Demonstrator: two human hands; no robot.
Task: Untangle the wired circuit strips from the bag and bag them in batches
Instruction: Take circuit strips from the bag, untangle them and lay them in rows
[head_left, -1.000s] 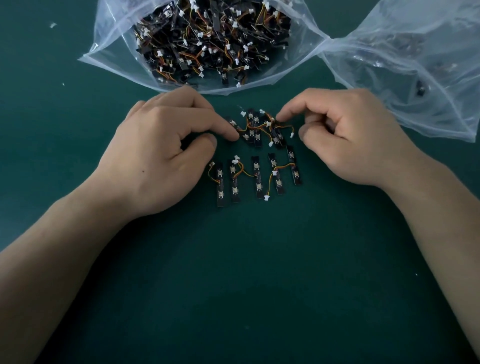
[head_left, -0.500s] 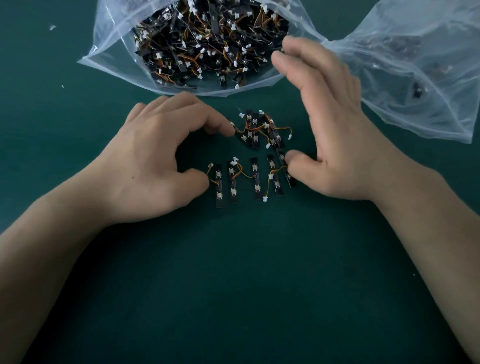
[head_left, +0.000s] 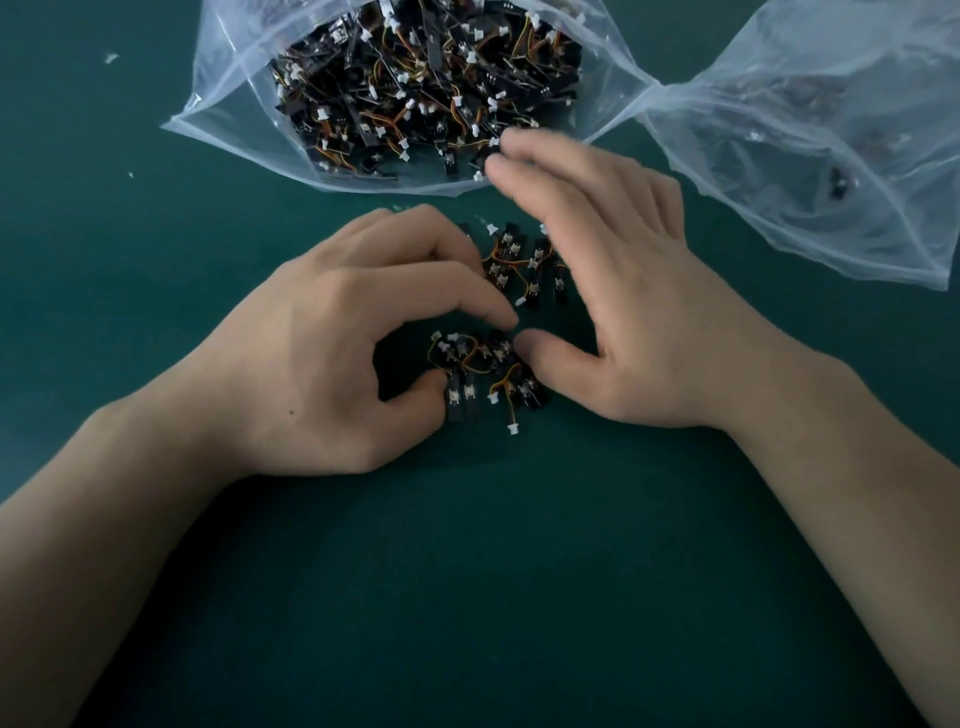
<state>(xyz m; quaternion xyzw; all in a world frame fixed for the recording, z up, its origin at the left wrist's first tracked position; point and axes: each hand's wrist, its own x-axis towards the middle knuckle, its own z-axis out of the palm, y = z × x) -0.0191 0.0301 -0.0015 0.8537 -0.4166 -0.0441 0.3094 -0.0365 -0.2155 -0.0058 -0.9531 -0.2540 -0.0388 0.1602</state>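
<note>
- Tabletop (head_left: 467, 597), dark green: seen across the whole frame; everything listed below is borne on it.
- Supply bag (head_left: 228, 109), clear plastic, upper centre: packed with tangled black strips and orange wires.
- Second bag (head_left: 831, 171), clear, upper right: nearly empty, with one dark piece visible inside; judged to be meant for the batches.
- Right hand (head_left: 623, 312), centre right: fingers held straight and close together, their tips blurred near the supply bag's edge; thumb spread wide and pressed against the lower cluster; nothing gripped.
- Left hand (head_left: 337, 353), centre left: forefinger and thumb curled round the lower cluster from the opposite side.
- Lower cluster of strips (head_left: 483, 374), centre: bunched between the two thumbs, wires crossed.
- Upper cluster of strips (head_left: 524, 265), just above: partly hidden by the right hand; whether it is touched cannot be told.
- Connector (head_left: 513, 429), white: carried on a wire trailing below the lower cluster.
- Risk, as judged: if the bunch is squeezed or lifted carelessly, the separated strips could be re-tangled. The trailing connector could be snagged and the upper cluster dragged along, so the batch count would be lost.
</note>
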